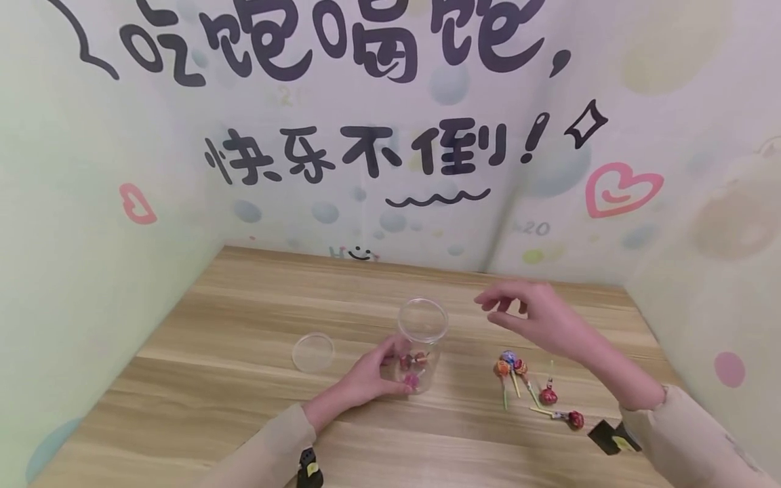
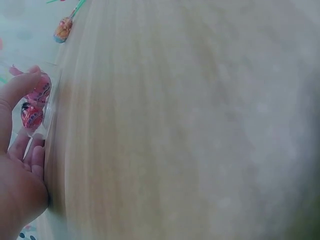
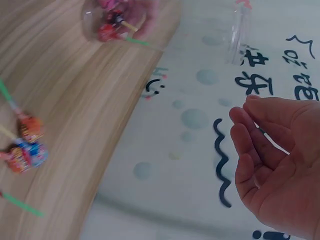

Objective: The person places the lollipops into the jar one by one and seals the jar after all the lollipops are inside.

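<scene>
The clear jar [image 1: 424, 342] stands upright on the table [image 1: 244, 407], its mouth uncovered. Inside, near the bottom, lie a few lollipops [image 1: 412, 381], pink and red; there look to be three, though the plastic and the fingers make the count unsure. The left hand [image 1: 366, 378] holds the jar low on its side, thumb and fingers curved round the wall. The right hand [image 1: 539, 315] is in the air to the right of the jar, well off the table, its fingers loosely bent, a narrow gap between thumb and fingertips and nothing seen in it.

Below that hand lie five loose lollipops: a blue one [image 1: 508, 356], an orange one [image 1: 501, 369] and a red-orange one [image 1: 521, 367] with heads bunched together, then two red ones [image 1: 548, 395] apart, nearer the right sleeve [image 1: 683, 427]. The round lid [image 1: 313, 352] lies flat left of the jar. Behind the table, the wall [image 1: 293, 230] bears black characters [image 1: 369, 152].
</scene>
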{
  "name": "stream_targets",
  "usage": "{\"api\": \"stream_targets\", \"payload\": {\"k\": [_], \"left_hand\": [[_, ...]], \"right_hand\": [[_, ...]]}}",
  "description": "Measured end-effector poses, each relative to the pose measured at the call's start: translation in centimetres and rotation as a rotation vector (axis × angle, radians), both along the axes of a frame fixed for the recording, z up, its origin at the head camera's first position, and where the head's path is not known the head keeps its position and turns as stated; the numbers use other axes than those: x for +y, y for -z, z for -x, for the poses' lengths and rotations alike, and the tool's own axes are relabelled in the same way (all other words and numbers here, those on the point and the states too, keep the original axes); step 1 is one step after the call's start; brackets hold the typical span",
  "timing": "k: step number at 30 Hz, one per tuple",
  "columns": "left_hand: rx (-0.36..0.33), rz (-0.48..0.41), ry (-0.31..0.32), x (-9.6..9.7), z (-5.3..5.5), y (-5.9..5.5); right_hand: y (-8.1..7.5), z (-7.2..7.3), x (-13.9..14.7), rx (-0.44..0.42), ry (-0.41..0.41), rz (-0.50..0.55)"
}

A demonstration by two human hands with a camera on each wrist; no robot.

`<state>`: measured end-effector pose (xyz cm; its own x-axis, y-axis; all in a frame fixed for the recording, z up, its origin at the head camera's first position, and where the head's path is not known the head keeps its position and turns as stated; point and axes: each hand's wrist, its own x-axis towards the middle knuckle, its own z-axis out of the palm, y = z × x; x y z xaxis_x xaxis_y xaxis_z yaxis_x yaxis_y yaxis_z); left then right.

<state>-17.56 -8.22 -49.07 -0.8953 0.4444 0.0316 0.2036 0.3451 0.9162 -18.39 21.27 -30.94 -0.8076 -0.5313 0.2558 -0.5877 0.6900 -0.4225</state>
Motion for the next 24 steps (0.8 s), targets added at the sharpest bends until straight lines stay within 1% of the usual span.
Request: {"api": "stream_targets", "payload": {"k": [5,11,14,18,21,24], "left_hand": [[-0.01,-0.005,-0.003,-0.1,-0.1,0.1],[-0.011,-0.014,0.006,0.1,-0.1,0.1],[-0.011,-0.017,0.009,0.1,-0.1,0.1],[-0.021,-0.014,0.007,0.1,0.0,0.2],[-0.021,-0.016,0.005,0.0,0.0,0.2],[-0.015,-0.021,0.007,0.0,0.0,0.2]], "right_hand": [[1.5,-0.4,2.1,-0.031,0.003,-0.03],[3.4,-0.9,4.5,-0.094,0.049,-0.026],[4.3,-1.2,5.4,-0.137,0.05,-0.018],[5.8,-1.7,6.2,-0.191,0.028,-0.003],[6.8,-2.0,6.6,-0.212,0.021,0.009],[7.8,-2.1,6.9,-0.216,0.01,0.016]]}}
